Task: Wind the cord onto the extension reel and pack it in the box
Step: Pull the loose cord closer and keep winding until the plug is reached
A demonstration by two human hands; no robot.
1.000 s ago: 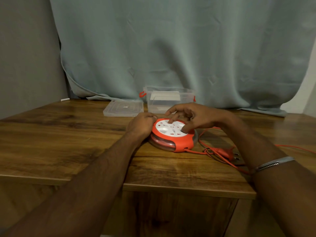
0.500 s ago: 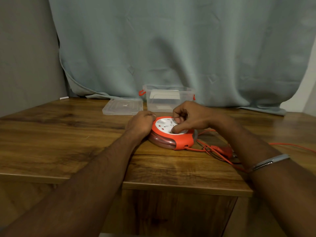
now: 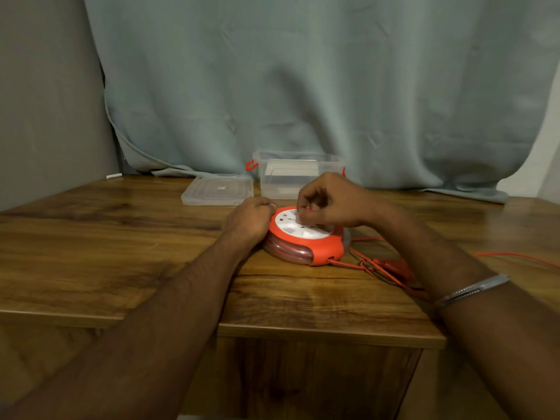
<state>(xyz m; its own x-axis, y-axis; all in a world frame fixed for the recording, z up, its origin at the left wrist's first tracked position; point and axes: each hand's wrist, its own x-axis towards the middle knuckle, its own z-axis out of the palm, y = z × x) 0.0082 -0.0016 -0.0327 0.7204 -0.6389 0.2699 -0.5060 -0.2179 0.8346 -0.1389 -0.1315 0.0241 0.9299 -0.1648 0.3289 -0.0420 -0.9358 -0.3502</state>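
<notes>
Your left hand [image 3: 250, 221] is curled against the left edge of the reel [image 3: 304, 237], fingers wrapped round the orange rim and holding it flat on the table [image 3: 121, 237]. Your right hand [image 3: 328, 204] sits over the reel's white top face, fingers bunched together and tips pointed down at the far side of that face. They look to be pinching a small knob or handle there, though the fingers hide most of it, so that much is uncertain. A thin metal bangle [image 3: 471, 290] rides your right forearm, near the camera.

The reel lies flat near the middle of the table, white socket face up, orange housing round it. Coils of cord show through the clear band on its near left side. The loose cord [image 3: 372, 269] leaves the reel at its near right edge, tangles in a small heap just right of the reel, passes under your right forearm, and one strand runs on toward the right edge of the view. A red plug [image 3: 394, 265] lies in that heap, close beside the reel.

Box [image 3: 291, 178]: clear plastic, orange clips at the sides, standing open at the far side of the table, just behind the reel and your right hand. Its clear lid [image 3: 217, 194] lies flat to the left of the box, touching or nearly so. A grey-green curtain [image 3: 303, 86] hangs behind everything.
</notes>
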